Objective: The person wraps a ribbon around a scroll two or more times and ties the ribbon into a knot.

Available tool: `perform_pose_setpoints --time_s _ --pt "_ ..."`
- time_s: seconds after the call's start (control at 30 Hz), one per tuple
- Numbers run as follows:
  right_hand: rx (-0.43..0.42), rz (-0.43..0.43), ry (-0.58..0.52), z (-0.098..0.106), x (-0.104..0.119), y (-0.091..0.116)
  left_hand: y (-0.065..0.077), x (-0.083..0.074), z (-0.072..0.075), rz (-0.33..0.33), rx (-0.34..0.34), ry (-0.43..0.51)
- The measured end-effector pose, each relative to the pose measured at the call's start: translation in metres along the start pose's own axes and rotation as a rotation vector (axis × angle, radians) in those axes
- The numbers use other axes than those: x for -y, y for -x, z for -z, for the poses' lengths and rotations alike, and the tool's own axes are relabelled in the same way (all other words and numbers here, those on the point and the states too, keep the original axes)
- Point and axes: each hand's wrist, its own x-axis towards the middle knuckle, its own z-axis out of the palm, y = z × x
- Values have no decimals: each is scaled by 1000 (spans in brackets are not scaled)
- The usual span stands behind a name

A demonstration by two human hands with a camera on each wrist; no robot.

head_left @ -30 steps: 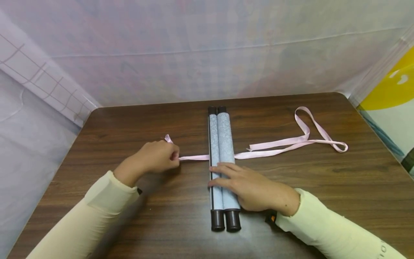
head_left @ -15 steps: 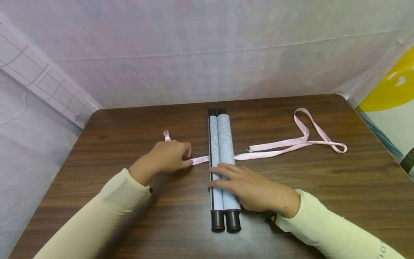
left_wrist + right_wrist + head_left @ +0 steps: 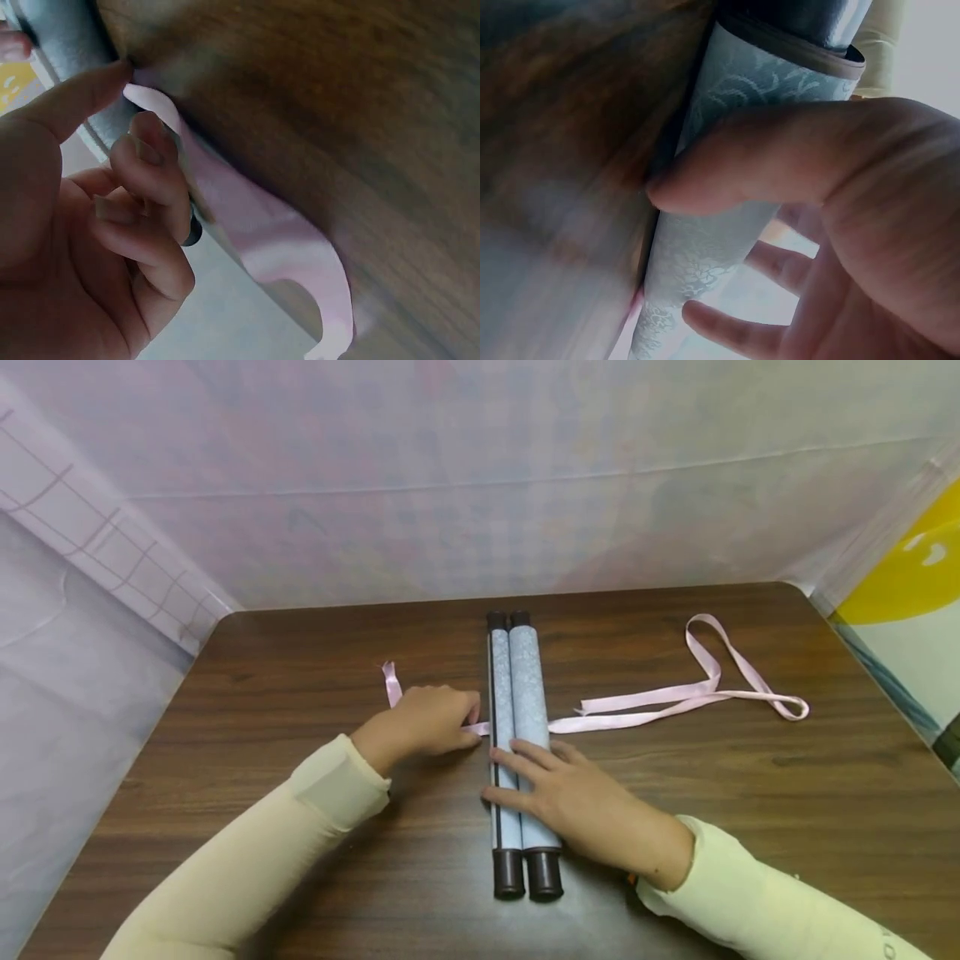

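A scroll (image 3: 530,718) in pale blue patterned cloth, rolled into two side-by-side rolls with dark end knobs, lies lengthwise on the table. A pink ribbon (image 3: 622,721) emerges on both sides from beneath it. Close to the scroll's left side is my left hand (image 3: 426,720); its thumb tip touches the ribbon, while the other fingers bend loosely, apart from the thumb in the left wrist view. My right hand (image 3: 577,797) rests across both rolls with spread fingers, its thumb (image 3: 735,161) along the right roll. The ribbon's short tail (image 3: 247,210) trails behind the left hand.
Dark wood-grain table (image 3: 300,652) backs onto a pale patterned cloth (image 3: 420,527). The ribbon's long end forms a loop (image 3: 738,672) on the right. A yellow shape (image 3: 900,577) stands beyond the table's right edge.
My left hand has slid rightward along the ribbon to the scroll's left side, leaving more of the tail exposed. The right hand stays on the scroll, with only slight finger movement.
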Motion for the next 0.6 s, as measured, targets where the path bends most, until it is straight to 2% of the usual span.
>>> perform_pose_setpoints --time_s 0.27,0.6 --pt "-1 16 -9 -1 1 0 -3 -8 1 1 22 0" --pt "-30 40 17 0 1 -3 -6 -10 0 12 -17 -14"
